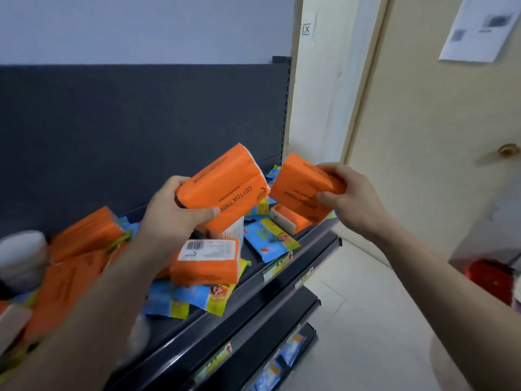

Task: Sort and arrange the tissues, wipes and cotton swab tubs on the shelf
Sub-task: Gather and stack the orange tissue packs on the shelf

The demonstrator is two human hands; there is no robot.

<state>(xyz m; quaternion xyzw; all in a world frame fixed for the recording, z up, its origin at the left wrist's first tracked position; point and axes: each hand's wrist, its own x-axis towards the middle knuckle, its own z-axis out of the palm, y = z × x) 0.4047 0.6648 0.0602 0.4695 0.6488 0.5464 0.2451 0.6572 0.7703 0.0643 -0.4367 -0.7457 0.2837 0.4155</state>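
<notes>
Above a dark shelf (253, 273) strewn with orange tissue packs and blue wipes packets (269, 239), the left hand (172, 218) and right hand (348, 197) each clamp fingers around one orange tissue pack: left pack (225, 190), right pack (300, 184).

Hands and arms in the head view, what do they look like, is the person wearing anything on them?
Both hands are bare: no gloves on the left hand or the right hand. No rings, watch or wristband show on either one. Both forearms are uncovered as far as the frame shows them, with no sleeve edge in sight. The near part of the left forearm is blurred, so fine detail there cannot be made out.
</notes>
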